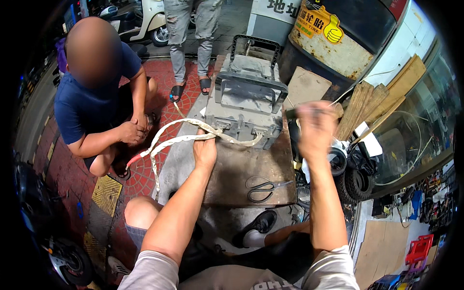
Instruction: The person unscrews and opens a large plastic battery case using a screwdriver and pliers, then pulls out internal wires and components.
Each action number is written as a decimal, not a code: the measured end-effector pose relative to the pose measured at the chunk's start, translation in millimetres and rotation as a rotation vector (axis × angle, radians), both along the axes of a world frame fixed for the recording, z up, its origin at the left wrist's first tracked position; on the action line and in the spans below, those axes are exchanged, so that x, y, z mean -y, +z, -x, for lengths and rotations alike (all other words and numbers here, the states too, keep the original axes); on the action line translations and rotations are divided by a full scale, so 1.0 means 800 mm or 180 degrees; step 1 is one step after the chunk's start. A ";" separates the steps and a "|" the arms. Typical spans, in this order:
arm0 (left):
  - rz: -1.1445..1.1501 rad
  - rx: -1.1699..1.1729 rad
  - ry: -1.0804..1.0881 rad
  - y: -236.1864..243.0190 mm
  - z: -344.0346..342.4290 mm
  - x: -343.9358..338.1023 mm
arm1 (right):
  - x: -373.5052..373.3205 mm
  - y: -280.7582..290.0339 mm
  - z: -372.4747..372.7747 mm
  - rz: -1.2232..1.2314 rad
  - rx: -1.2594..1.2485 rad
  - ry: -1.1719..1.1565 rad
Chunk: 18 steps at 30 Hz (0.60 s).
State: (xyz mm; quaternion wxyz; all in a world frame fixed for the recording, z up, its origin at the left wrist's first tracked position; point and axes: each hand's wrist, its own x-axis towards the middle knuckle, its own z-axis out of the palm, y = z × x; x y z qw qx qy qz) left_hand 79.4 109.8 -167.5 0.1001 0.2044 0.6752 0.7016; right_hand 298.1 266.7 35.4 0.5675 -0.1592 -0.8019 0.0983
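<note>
A large grey battery case (249, 118) with black carrying handles lies on a brown wooden board in front of me. Pale, tape-wrapped cables (176, 126) run from its near end and loop out to the left, one ending in a red tip. My left hand (205, 151) is closed round the cables close to the case, its fingertips partly hidden beneath them. To the right of the case, my right hand (316, 130) is raised and smeared by motion. Its fingers look curled round something dark that I cannot make out. Black-handled scissors (263, 192) rest on the board (232, 169).
A person in a blue shirt (92, 111) squats at the left; another stands behind in ripped jeans (193, 34). At right are a rusty drum (328, 53), wooden planks (360, 108), small tyres (358, 182) and a red stool (419, 249). A parked scooter (154, 24) stands farther back.
</note>
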 end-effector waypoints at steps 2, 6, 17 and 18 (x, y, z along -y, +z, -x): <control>-0.0082 0.0012 -0.0118 -0.012 -0.002 0.004 | -0.019 -0.032 0.004 0.0733 0.0793 -0.0182; 0.0396 -0.0104 -0.0208 0.019 -0.005 0.015 | 0.000 0.009 0.005 0.1236 -0.0660 0.0424; 0.1777 -0.0527 -0.0867 0.080 0.005 0.053 | 0.003 0.026 0.005 0.1414 0.0194 0.0569; 0.2288 -0.0760 -0.1093 0.105 -0.003 0.068 | 0.005 0.033 0.002 0.1408 -0.0315 0.0724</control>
